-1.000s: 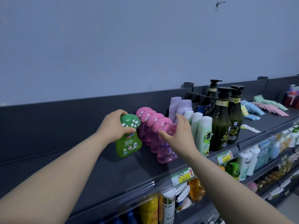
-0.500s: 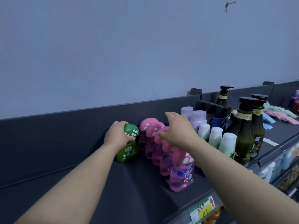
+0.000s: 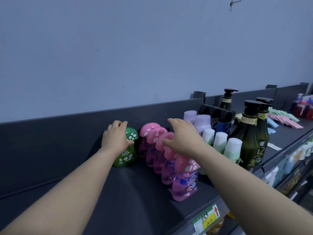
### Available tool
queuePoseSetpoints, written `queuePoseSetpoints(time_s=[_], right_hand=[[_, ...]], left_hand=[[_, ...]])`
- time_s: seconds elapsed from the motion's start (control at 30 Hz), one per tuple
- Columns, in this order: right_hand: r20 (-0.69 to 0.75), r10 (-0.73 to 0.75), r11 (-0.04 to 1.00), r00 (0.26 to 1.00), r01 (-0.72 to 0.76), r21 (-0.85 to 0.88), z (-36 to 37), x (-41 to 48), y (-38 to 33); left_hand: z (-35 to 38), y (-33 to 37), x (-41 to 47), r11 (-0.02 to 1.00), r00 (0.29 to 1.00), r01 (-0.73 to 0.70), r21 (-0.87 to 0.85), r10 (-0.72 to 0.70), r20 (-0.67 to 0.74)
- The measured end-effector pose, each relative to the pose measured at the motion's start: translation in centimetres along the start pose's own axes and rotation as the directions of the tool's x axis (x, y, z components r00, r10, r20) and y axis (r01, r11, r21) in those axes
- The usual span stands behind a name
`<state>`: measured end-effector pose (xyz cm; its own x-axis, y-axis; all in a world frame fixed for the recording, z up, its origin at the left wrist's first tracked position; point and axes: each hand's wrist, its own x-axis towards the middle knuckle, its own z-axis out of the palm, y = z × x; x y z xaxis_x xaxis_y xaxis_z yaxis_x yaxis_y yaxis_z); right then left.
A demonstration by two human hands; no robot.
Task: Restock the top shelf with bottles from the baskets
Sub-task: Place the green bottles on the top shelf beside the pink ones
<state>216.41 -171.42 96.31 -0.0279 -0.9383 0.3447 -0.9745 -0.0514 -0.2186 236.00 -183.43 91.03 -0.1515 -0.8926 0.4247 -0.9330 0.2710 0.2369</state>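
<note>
One green bottle stands upright at back of top shelf, just beside pink bottles row. L hand curled round its cap, seating it. R hand fingers straight, over pink caps. Next: let go w/o tipping. Baskets out of view; R palm contact unclear.

The left hand and right hand are bare, joined to bare forearms running to the lower edge.

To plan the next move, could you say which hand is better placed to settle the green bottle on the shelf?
Left: the left hand grips the green bottle by its cap; the right hand lies open over the pink bottles.
</note>
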Motion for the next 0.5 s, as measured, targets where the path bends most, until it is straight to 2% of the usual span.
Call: queuePoseSetpoints(time_s=[0.1, 0.23, 0.37, 0.5], right_hand=[[-0.013, -0.006, 1.000, 1.000, 0.006, -0.013, -0.5, -1.4, 0.4], [-0.046, -0.021, 1.000, 0.999, 0.021, -0.009, -1.7, -4.2, 1.3], [-0.054, -0.038, 0.999, 0.998, 0.038, -0.007, -2.7, -8.3, 2.8], [-0.059, -0.051, 0.998, 0.997, 0.052, 0.018, -3.3, -14.2, 5.1]], left_hand=[[-1.5, 1.6, -1.6, 0.999, 0.996, -0.031, 0.035, 0.034, -0.079], [-4.1, 5.1, -5.2, 0.996, 0.989, -0.086, -0.033, 0.081, -0.127], [-6.0, 8.9, -10.9, 0.976, 0.971, -0.207, -0.072, 0.196, -0.137], [-6.1, 12.3, -17.3, 0.960, 0.960, -0.264, -0.096, 0.252, -0.121]])
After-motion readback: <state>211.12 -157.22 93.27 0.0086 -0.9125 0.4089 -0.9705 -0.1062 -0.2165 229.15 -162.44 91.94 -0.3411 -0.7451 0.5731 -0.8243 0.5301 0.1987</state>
